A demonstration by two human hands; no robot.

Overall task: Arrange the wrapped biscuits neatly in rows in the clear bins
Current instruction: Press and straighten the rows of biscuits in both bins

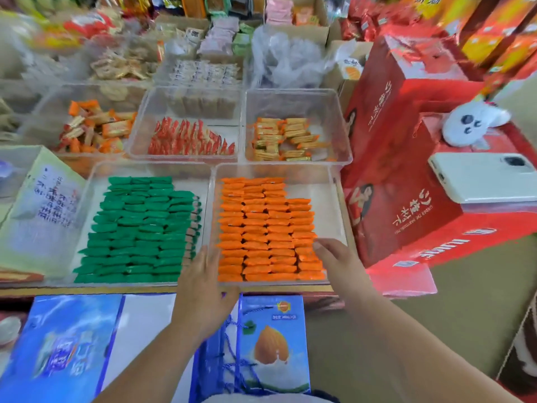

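- Left hand [203, 283]: fingers straight and close together, pointing away from us. It holds nothing. It lies along the near left corner of the clear plastic bin [324, 193], in the gap between that bin and its neighbour. The palm appears to touch the bin wall, though we cannot confirm any pressure.
- Right hand [338, 264]: fingers loosely extended, only slightly bent, nothing held. It sits over the near right corner of the same bin.
- Right fingertips [318, 245] reach the rightmost column of the orange wrapped biscuits [261, 228]. We cannot tell whether they touch the wrappers or sit just above them.
- The orange biscuits lie between the two hands in four tidy columns. The right column is shorter, and bare bin floor shows beyond the right hand.
- Just left of the left hand: a second clear bin [93, 184] with green wrapped biscuits [136, 228] in similar columns.
- Beyond both hands: three more clear bins with loose orange, red and gold packets, unsorted.
- Right of the right hand: red cardboard cartons [406, 158], with a white phone [482, 177] and a white plush toy [472, 120] on top.
- Under our wrists: a blue gift bag with an almond picture [273, 344].
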